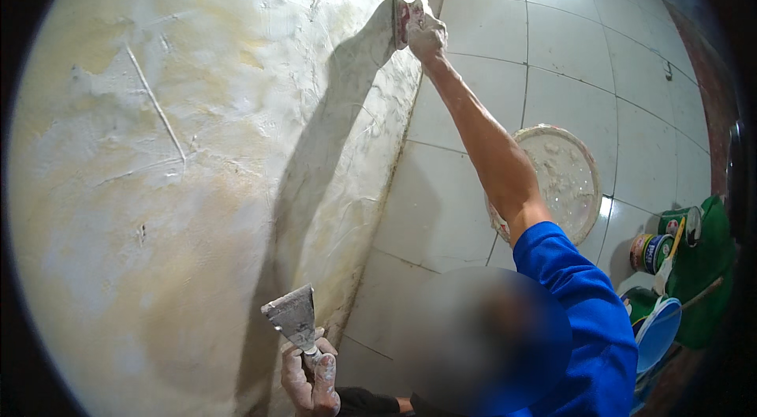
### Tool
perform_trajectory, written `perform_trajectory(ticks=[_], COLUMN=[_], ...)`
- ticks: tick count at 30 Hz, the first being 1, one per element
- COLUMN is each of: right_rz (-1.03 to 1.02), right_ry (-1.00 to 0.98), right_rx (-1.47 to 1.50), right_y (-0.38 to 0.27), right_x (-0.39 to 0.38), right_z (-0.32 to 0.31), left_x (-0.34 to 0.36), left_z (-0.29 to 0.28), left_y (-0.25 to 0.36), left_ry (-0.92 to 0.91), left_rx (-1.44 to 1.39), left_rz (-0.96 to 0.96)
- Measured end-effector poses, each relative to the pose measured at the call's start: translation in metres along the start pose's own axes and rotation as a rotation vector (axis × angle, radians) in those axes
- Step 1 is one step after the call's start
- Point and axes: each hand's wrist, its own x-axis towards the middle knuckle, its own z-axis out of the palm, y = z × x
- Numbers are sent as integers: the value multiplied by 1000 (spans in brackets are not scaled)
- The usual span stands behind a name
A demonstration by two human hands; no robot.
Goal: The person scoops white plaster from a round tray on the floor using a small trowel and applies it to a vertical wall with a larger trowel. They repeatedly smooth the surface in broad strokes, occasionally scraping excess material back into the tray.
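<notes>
My right hand (428,38) reaches far forward, its arm in a blue sleeve. Its fingers are closed round a flat trowel (404,22) smeared with white and red. That tool lies against the far right edge of a plastered wall (197,235). At the lower edge, my left hand (310,381) grips a putty knife (292,316) by its handle, with the wide blade pointing up and caked with grey-white paste. White smears cover the fingers of both hands. To the right of my right arm stands a round tub (596,172) of white paste, partly hidden by that arm.
Pale tiles (489,30) cover the floor along the wall. At the right are a green can (683,221), a paint can (648,253), a blue bucket (659,334) and a green sheet (704,287). A raised ridge (158,105) marks the wall. A blurred patch hides the lower middle.
</notes>
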Motion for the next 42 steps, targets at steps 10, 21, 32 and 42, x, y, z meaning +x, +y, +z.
perform_trajectory(ticks=[10,21,32,42], right_rz=[-396,140,746,474], right_ry=[-155,-271,-75,-169], right_rx=[93,343,557,732], right_y=[-85,-58,160,128], right_x=[-149,-230,-96,-59], right_z=[-32,-73,-62,-34], left_x=[-1,-5,-5,-7], left_z=[3,12,5,5], left_y=[7,17,5,6], left_ry=[-55,-7,19,-9], left_rx=[-13,56,77,99], left_rz=[52,78,36,-43])
